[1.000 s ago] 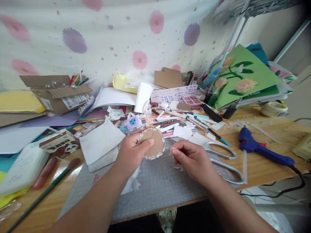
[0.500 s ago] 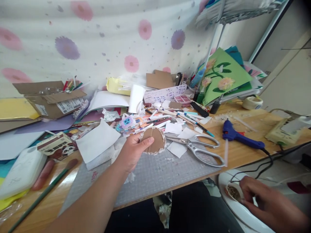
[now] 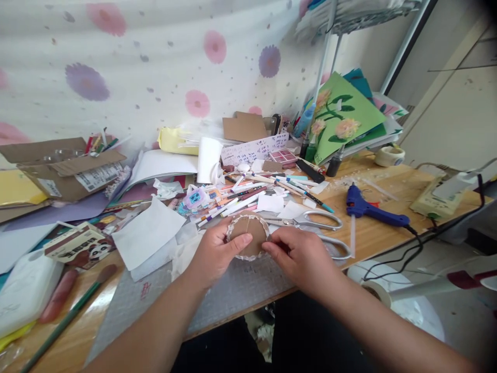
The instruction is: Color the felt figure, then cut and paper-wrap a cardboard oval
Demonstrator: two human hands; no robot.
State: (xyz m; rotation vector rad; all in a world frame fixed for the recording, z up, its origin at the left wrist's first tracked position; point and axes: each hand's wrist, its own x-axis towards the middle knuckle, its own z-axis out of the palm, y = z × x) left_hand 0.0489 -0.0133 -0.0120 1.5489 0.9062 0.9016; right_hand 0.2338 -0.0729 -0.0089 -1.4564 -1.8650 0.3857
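My left hand grips a round cardboard disc by its left side, thumb lying on the brown face. A crinkled white strip, like twisted paper, runs round the disc's edge. At the right rim, the thumb and forefinger of my right hand are pinched together on the edge; whether anything small is between them is hidden. Large metal scissors lie just behind my right hand, partly covered by it. Beneath the disc is a grey cutting mat on the wooden table.
A blue glue gun lies at the right with its cord trailing off the edge. Pens and paper scraps clutter the middle. White paper, a panda box and a long brush lie left. A stool stands lower right.
My right hand has come up from the small round container at the lower right to the disc's right rim. The left hand still holds the disc. The view has shifted slightly.
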